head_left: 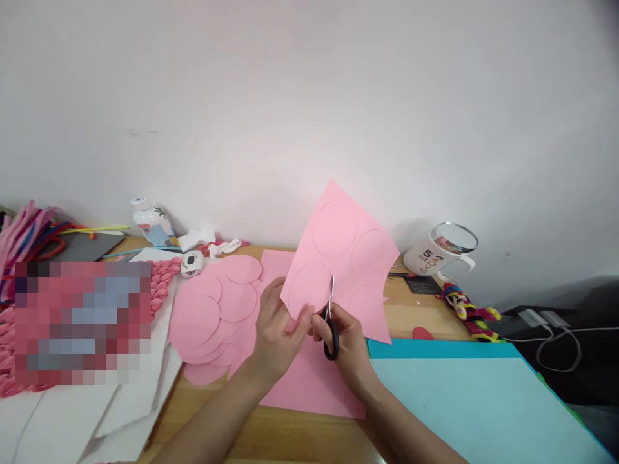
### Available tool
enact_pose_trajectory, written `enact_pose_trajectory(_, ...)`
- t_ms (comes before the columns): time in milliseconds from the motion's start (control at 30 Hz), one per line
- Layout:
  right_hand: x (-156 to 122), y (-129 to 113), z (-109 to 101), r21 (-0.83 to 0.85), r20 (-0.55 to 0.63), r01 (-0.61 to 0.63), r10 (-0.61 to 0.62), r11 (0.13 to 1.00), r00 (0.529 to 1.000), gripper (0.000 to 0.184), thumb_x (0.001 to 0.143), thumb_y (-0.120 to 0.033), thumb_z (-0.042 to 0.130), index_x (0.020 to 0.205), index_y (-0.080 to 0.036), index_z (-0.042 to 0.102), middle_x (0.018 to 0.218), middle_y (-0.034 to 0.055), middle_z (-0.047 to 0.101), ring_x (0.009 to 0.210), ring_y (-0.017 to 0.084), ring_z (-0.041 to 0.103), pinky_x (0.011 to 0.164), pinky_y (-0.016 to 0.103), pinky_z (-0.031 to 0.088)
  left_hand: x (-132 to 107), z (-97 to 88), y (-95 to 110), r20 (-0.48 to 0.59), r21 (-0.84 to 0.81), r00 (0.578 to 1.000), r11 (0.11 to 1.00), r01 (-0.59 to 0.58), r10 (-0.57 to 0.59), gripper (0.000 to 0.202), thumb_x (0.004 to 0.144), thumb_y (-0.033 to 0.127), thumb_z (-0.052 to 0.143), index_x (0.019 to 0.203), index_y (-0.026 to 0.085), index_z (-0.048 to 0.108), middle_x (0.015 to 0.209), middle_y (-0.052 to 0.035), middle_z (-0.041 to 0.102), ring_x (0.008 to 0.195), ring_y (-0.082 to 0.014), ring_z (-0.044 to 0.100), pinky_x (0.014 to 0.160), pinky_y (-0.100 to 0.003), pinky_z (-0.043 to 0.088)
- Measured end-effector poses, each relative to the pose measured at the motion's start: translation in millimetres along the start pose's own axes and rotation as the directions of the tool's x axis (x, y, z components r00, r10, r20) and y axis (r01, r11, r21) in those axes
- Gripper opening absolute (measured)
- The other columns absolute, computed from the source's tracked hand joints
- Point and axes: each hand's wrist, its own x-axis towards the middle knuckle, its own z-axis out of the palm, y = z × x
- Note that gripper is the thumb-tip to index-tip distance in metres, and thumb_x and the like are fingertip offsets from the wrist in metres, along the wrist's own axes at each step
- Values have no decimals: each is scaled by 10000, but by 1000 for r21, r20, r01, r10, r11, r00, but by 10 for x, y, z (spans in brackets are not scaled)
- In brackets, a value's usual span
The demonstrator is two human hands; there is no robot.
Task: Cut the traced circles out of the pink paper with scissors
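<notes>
My left hand (280,335) grips the lower left edge of a raised pink paper sheet (345,277), thumb in front and fingers behind. Several circles are drawn on that sheet. In my right hand (351,341) are black-handled scissors (331,322), their blades pointing up along a drawn circle. The two hands nearly meet at the sheet's lower edge. Left of them lies a pile of cut pink paper circles (198,316). Beneath the hands, another pink sheet (314,380) rests on the wooden table.
Light blue sheets (474,399) lie at the right. A white mug (440,250), a small colourful doll (469,312) and cables (556,335) are beyond. White boards (130,399) with pink braided trim (164,277) are at left; a white bottle (153,222) stands by the wall.
</notes>
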Motion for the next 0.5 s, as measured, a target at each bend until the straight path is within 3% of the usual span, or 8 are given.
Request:
enact_pose_trajectory(67, 0, 26, -3, -7, 6, 5, -5, 1000, 1000, 253, 753, -408, 599, 686, -177, 520, 543, -40, 450, 525, 115, 427, 505, 245, 358, 15, -9, 12, -83, 3, 996, 999, -41, 41, 184, 697, 222, 625, 530, 218, 545, 881, -80, 655, 900, -241, 555, 776, -401, 445)
enact_pose_trajectory(133, -1, 45, -1, -8, 10, 18, -18, 1000, 1000, 246, 745, -413, 610, 738, -175, 548, 563, -35, 471, 521, 116, 428, 514, 251, 364, 18, -23, 19, -113, -21, 993, 1000, -13, 10, 348, 697, 238, 632, 419, 215, 422, 816, -75, 651, 818, -223, 566, 704, -374, 451)
enact_pose_trajectory(267, -17, 11, 18, 1, 21, 56, -56, 998, 998, 222, 743, -386, 623, 737, -175, 554, 582, -31, 485, 534, 114, 421, 520, 247, 354, -16, -38, 31, 19, -92, 981, 977, 193, -192, 327, 725, 302, 592, 430, 219, 479, 639, -34, 621, 570, -163, 567, 570, -309, 448)
enact_pose_trajectory(400, -42, -61, 36, -23, 25, 39, -38, 999, 999, 255, 735, -378, 630, 641, -178, 501, 565, -36, 456, 530, 107, 388, 506, 237, 328, -34, -15, 61, 194, -162, 905, 897, 411, -380, 271, 716, 342, 600, 489, 198, 574, 448, 6, 560, 459, -151, 547, 479, -273, 442)
enact_pose_trajectory(500, -40, -54, 23, -56, 63, 24, -20, 998, 998, 247, 712, -374, 651, 658, -177, 513, 571, -34, 452, 535, 111, 382, 508, 240, 319, -4, 0, 93, 225, -234, 836, 805, 546, -501, 184, 693, 349, 631, 667, 168, 654, 606, -23, 673, 609, -187, 632, 569, -282, 503)
